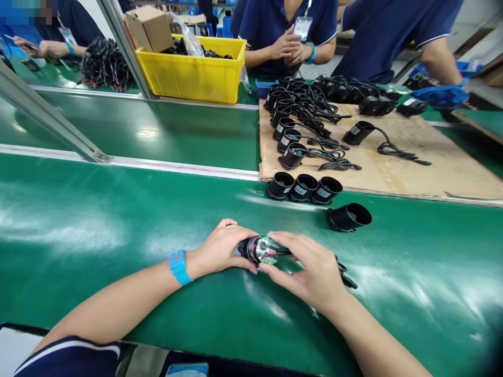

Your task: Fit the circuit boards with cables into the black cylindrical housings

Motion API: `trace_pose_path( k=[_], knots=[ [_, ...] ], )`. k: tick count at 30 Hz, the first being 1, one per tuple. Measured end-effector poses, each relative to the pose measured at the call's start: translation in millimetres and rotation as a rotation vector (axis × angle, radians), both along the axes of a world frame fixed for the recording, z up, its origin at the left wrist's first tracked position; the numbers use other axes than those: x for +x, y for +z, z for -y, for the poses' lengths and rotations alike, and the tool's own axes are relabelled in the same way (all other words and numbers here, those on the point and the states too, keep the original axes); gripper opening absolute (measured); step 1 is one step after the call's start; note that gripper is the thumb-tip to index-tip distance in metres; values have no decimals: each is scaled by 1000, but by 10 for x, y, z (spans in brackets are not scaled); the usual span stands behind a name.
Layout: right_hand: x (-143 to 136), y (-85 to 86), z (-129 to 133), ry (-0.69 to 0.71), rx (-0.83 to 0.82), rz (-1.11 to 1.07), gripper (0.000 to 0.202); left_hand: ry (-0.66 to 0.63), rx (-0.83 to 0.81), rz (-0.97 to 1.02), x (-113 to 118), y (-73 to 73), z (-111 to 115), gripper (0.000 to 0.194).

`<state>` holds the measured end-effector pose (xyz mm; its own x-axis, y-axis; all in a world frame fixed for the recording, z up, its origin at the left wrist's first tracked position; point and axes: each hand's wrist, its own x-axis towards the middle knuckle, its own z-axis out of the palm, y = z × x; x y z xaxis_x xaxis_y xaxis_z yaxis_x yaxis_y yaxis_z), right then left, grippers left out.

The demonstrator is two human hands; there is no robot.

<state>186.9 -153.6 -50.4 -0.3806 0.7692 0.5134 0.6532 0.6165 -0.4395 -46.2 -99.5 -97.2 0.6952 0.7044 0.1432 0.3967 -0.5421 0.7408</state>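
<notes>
My left hand (pixel 223 247) is wrapped round a small black motor (pixel 248 248), held low over the green bench and lying on its side. A round green circuit board (pixel 267 249) with red and black wires sits at the motor's right end. Thumb and fingertips of my right hand (pixel 310 264) grip the board's rim from both sides. From the board a black cable (pixel 346 275) runs under my right palm and comes out beyond it. Past my right hand, an open black cylindrical housing (pixel 349 217) lies tilted on the bench.
Three black housings (pixel 301 187) stand in a row by a cardboard sheet (pixel 393 162), which carries several housings with coiled cables (pixel 293 155). Farther back are a yellow bin (pixel 192 78), a metal post (pixel 51 112) and a heap of black cables (pixel 106 65). Co-workers (pixel 291 36) are across the bench.
</notes>
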Motion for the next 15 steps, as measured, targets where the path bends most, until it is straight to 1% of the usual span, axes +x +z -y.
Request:
trace_pose_path(
  k=[2,4,7,11,13,15],
  knots=[
    [-20,-28,-17,43,-16,27,34,-5,17,-1,0,-25,-4,75],
    [-16,-22,-22,39,-62,40,35,-15,20,3,4,-53,-3,78],
    [10,52,-40,16,-193,92,37,-32,9,14,10,-85,6,77],
    [16,153,-96,48,-387,147,41,-29,13,21,10,-120,12,80],
    [0,149,-95,35,-411,133,41,-27,15,16,6,-126,5,81],
    [-19,112,-56,-1,-385,109,42,-30,21,9,-2,-108,0,82]
  ],
)
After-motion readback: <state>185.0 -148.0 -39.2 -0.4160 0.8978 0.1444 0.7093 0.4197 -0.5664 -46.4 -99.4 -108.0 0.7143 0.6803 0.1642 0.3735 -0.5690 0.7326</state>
